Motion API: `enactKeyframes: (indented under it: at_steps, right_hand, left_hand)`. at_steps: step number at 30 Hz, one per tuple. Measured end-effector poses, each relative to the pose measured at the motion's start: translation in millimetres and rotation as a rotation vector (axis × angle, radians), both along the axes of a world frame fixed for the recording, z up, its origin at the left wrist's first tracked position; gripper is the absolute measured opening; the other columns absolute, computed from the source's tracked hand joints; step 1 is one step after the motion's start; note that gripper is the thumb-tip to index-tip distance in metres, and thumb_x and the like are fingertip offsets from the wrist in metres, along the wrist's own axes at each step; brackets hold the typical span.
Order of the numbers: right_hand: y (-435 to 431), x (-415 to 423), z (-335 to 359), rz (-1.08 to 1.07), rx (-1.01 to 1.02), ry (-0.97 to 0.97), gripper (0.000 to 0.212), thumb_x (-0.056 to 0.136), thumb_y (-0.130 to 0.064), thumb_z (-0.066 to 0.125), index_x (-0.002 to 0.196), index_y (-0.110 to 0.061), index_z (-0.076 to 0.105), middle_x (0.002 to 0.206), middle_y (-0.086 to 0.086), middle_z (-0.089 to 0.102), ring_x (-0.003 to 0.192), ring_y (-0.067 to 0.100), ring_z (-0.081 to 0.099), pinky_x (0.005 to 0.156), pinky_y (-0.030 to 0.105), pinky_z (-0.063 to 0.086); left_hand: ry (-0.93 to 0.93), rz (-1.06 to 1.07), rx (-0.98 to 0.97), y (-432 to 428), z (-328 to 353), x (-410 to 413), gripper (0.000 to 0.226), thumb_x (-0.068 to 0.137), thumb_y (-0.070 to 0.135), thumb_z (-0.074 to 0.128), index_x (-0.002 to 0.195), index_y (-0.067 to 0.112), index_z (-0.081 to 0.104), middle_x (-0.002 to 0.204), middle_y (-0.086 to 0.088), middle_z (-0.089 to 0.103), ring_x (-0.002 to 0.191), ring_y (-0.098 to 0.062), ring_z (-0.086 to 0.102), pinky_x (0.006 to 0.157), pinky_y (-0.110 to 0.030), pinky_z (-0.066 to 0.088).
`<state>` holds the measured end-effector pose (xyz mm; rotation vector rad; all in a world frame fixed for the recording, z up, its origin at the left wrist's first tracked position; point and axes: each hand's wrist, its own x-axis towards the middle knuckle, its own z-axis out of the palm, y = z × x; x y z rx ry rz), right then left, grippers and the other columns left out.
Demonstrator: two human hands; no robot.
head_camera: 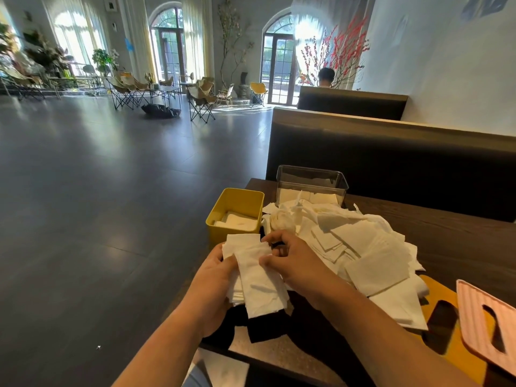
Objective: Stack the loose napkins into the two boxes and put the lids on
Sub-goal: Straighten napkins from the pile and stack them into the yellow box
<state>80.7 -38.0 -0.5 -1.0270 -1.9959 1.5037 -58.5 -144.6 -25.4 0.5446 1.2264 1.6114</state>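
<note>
Two boxes sat on the far left part of the table (452,233): a yellow box (236,201) at the left edge and a clear box (311,181) just beyond it to the right, each with a few napkins inside. We held a small napkin stack (258,280) near the yellow box, left hand (215,277) gripping it from the left, right hand (293,261) pinching its right edge. The loose pile (363,247) sprawled to the right, with a yellow lid (441,291) and a pink lid (472,311) lying near right.
</note>
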Motion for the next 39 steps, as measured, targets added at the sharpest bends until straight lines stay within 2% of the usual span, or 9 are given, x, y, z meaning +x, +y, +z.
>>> enactKeyframes:
  at_steps: [6,12,17,20,23,27,32,35,39]
  right_hand:
    - [5.5,9.0,4.5,-0.045,-0.027,0.020,0.033,0.095,-0.019,0.074,0.120,-0.038,0.065,0.117,-0.002,0.067,0.106,0.016,0.065,0.084,0.030,0.057]
    - [2.6,10.4,25.4,0.034,-0.260,0.388,0.035,0.093,-0.002,0.072,0.122,-0.020,0.067,0.116,0.008,0.070,0.108,0.026,0.071,0.090,0.042,0.064]
    - [-7.8,-5.7,6.9,-0.114,0.098,0.142,0.026,0.093,-0.020,0.078,0.113,-0.032,0.066,0.106,-0.007,0.070,0.098,0.012,0.068,0.083,0.024,0.059]
    - [-7.7,-5.0,-7.2,-0.144,0.146,0.044,0.035,0.093,-0.027,0.076,0.123,-0.034,0.059,0.114,-0.011,0.066,0.100,0.010,0.066,0.084,0.027,0.059]
    - [-0.5,9.3,-5.8,-0.045,-0.010,0.084,0.044,0.096,-0.017,0.070,0.132,-0.038,0.054,0.124,-0.005,0.063,0.106,0.014,0.066,0.084,0.032,0.062]
    - [5.8,39.5,-3.8,0.136,0.031,0.090,0.053,0.086,-0.003,0.073,0.121,-0.042,0.066,0.116,-0.014,0.071,0.108,0.012,0.070,0.095,0.038,0.061]
    - [2.8,64.8,-14.5,0.055,0.178,0.088,0.049,0.090,-0.006,0.071,0.123,-0.043,0.066,0.118,-0.018,0.071,0.110,0.008,0.068,0.096,0.036,0.059]
    - [-2.2,79.5,-31.3,-0.071,0.174,0.111,0.043,0.092,-0.013,0.070,0.118,-0.047,0.065,0.111,-0.017,0.070,0.105,0.010,0.068,0.095,0.040,0.060]
    - [-10.3,93.8,-57.6,-0.206,0.085,0.181,0.046,0.092,-0.010,0.070,0.113,-0.050,0.064,0.114,-0.013,0.068,0.112,0.016,0.066,0.093,0.038,0.060]
  left_hand:
    - [-0.022,0.109,-0.122,2.2,-3.7,-3.8,0.028,0.115,0.028,0.038,0.128,0.030,0.062,0.114,-0.004,0.078,0.097,-0.027,0.079,0.081,-0.047,0.063]
    - [-0.019,0.078,-0.117,0.8,-3.8,5.0,0.027,0.113,0.035,0.042,0.131,0.031,0.063,0.119,-0.004,0.077,0.101,-0.028,0.078,0.081,-0.049,0.065]
    - [-0.139,-0.047,-0.055,-2.9,6.4,12.3,0.047,0.107,0.057,0.037,0.135,0.028,0.061,0.120,-0.008,0.078,0.107,-0.031,0.077,0.082,-0.046,0.062]
    - [0.040,-0.137,-0.040,-5.8,6.8,10.0,0.038,0.101,0.029,0.064,0.138,0.031,0.054,0.117,-0.004,0.078,0.104,-0.031,0.077,0.083,-0.049,0.063]
    - [0.193,-0.236,-0.088,-6.0,6.9,4.6,0.060,0.099,0.007,0.068,0.141,0.043,0.047,0.128,-0.004,0.070,0.104,-0.030,0.077,0.090,-0.053,0.063]
    - [0.670,-0.429,-0.105,-0.3,21.0,7.4,0.081,0.098,0.018,0.072,0.145,0.065,0.027,0.133,0.011,0.059,0.105,-0.016,0.073,0.088,-0.038,0.064]
    - [1.138,-0.522,-0.105,15.3,37.8,20.5,0.091,0.097,0.024,0.074,0.155,0.060,0.014,0.144,0.009,0.058,0.117,-0.009,0.067,0.102,-0.034,0.058]
    - [1.234,-0.510,-0.106,19.8,32.1,22.7,0.080,0.092,0.029,0.079,0.152,0.054,0.031,0.151,0.017,0.052,0.126,-0.003,0.059,0.104,-0.027,0.055]
    - [1.062,-0.404,-0.057,11.3,7.7,29.5,0.058,0.093,0.023,0.079,0.137,0.049,0.050,0.126,0.015,0.063,0.101,0.003,0.069,0.086,-0.022,0.061]
